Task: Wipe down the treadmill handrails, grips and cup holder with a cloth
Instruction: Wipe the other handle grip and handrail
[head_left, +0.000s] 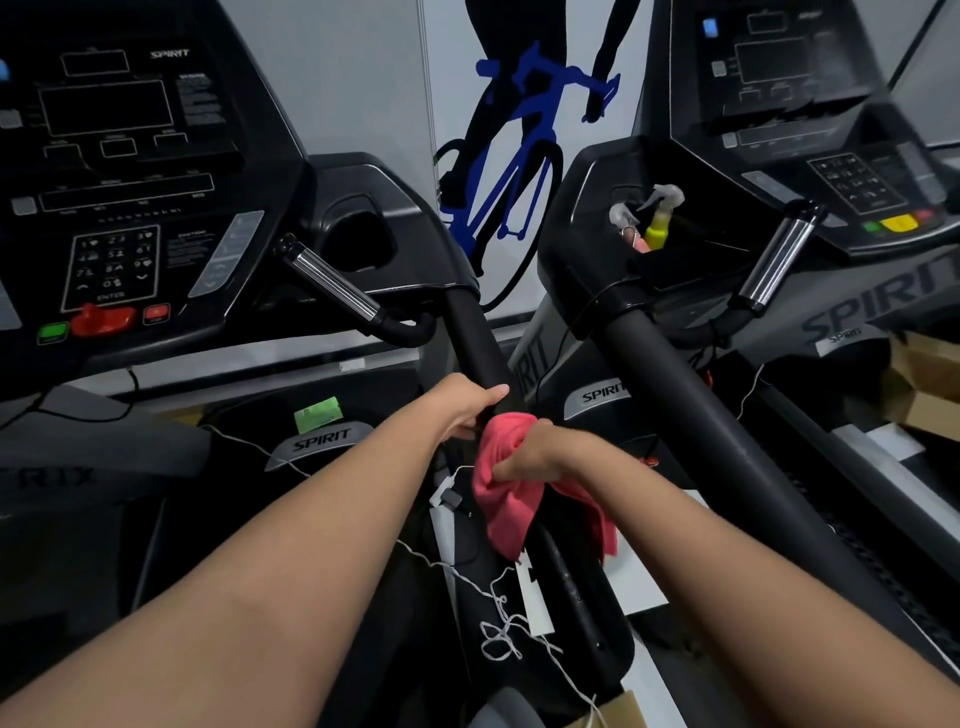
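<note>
A black padded handrail (475, 338) runs from the left treadmill's console down toward me. My left hand (467, 402) grips this rail from the left, thumb over the top. Just below it, my right hand (530, 449) is closed on a pink cloth (506, 506) that is bunched around the rail and hangs down on both sides. The chrome pulse grip (332, 283) and the dark cup holder (361, 241) sit higher up beside the console, apart from both hands.
A second treadmill stands to the right, its thick handrail (691, 415) running parallel and close. Its tray holds a spray bottle (657, 221). White string and a paper tag (535, 608) dangle from the lower rail. Cardboard boxes (924, 384) lie at far right.
</note>
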